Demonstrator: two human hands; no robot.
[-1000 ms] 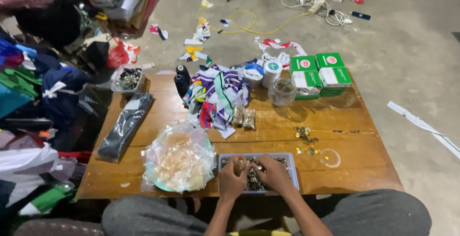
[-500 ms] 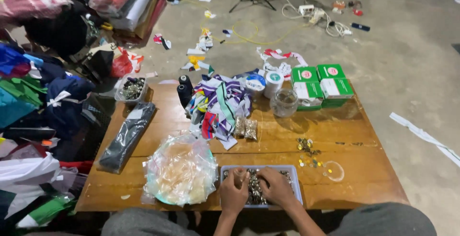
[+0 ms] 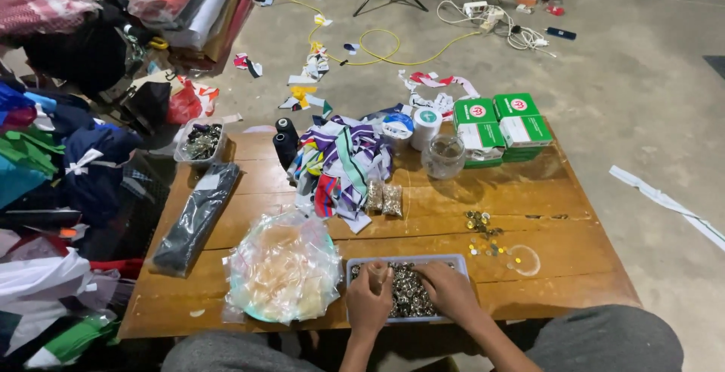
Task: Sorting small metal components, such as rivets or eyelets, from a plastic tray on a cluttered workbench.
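Two hands were seen at the near edge of the wooden table [image 3: 529,266], both set in one shallow grey tray [image 3: 461,262] filled with small silvery metal pieces [image 3: 405,296]. The left hand [image 3: 368,298] was curled, its fingertips pinched on something small above the heap; what was held could not be made out. The right hand [image 3: 447,290] was laid knuckles up on the pieces with fingers bent into them; whether anything was gripped could not be told.

One clear plastic bag [image 3: 283,270] of pale, yellowish contents was found just left of the tray. One long dark packet [image 3: 198,217] was placed further left, and one clear tub [image 3: 200,142] of dark metal bits at the far left corner. Two black thread cones [image 3: 285,139] were stood beside one heap of striped fabric [image 3: 343,164]. Two small clear sachets [image 3: 384,198] were laid in front of that heap. One glass jar [image 3: 443,155] and two white tape rolls [image 3: 425,124] were noted near a stack of green and white boxes [image 3: 498,126], four of which could be counted. One loose scatter of gold-coloured bits [image 3: 483,232] was spread right of centre.
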